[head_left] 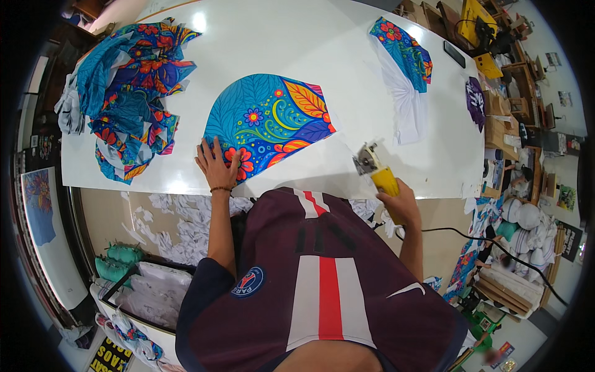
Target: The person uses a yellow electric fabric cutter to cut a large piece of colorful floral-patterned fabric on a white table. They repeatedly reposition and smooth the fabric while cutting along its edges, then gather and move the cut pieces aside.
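A rounded piece of floral printed fabric (266,118), mostly teal and blue with orange and red flowers, lies flat on the white table (260,43). My left hand (217,164) presses on its near left corner with fingers spread. To the right of the fabric, my right hand (401,203) is wrapped round the yellow handle of an electric fabric cutter (385,180). The cutter's metal head points away from me, apart from the fabric. Whether its base touches the table, I cannot tell.
A heap of similar printed pieces (133,93) covers the table's left side. Another printed piece (403,49) with white cloth (406,115) lies at the far right, near a phone (454,54) and purple cloth (475,102). The cutter's black cord (496,240) trails right. White scraps (192,226) litter the floor.
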The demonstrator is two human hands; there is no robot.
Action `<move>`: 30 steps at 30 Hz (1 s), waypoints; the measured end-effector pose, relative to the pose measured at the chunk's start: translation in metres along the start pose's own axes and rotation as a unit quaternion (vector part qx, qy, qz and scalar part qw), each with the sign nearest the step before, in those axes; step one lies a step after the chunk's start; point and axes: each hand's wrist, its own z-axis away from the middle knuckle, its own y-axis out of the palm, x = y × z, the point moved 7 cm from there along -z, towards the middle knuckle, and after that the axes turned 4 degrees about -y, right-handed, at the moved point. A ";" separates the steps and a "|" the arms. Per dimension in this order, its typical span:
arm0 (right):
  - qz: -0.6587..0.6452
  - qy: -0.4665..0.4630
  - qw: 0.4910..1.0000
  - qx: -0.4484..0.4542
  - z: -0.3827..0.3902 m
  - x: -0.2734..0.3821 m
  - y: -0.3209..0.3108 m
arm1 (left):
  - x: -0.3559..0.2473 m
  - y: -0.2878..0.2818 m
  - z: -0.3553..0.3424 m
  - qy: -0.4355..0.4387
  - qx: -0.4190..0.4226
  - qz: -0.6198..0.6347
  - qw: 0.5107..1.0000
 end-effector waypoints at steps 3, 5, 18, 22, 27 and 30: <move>0.039 -0.031 0.999 -0.022 -0.024 0.016 0.028 | 0.004 -0.006 -0.001 -0.010 -0.009 0.013 1.000; 0.064 -0.033 0.997 -0.029 -0.032 0.030 0.038 | 0.012 -0.011 0.000 -0.021 -0.016 0.019 0.999; 0.190 -0.063 0.979 -0.025 -0.081 0.048 0.030 | 0.043 -0.017 0.030 -0.021 -0.066 0.022 0.997; 0.192 -0.071 0.979 -0.013 -0.087 0.056 0.029 | 0.042 -0.020 0.029 -0.022 -0.077 0.034 0.996; 0.175 -0.090 0.980 -0.007 -0.094 0.064 0.033 | 0.041 -0.021 0.029 -0.024 -0.076 0.033 0.996; 0.182 -0.092 0.979 -0.013 -0.100 0.068 0.035 | 0.041 -0.021 0.028 -0.026 -0.075 0.026 0.996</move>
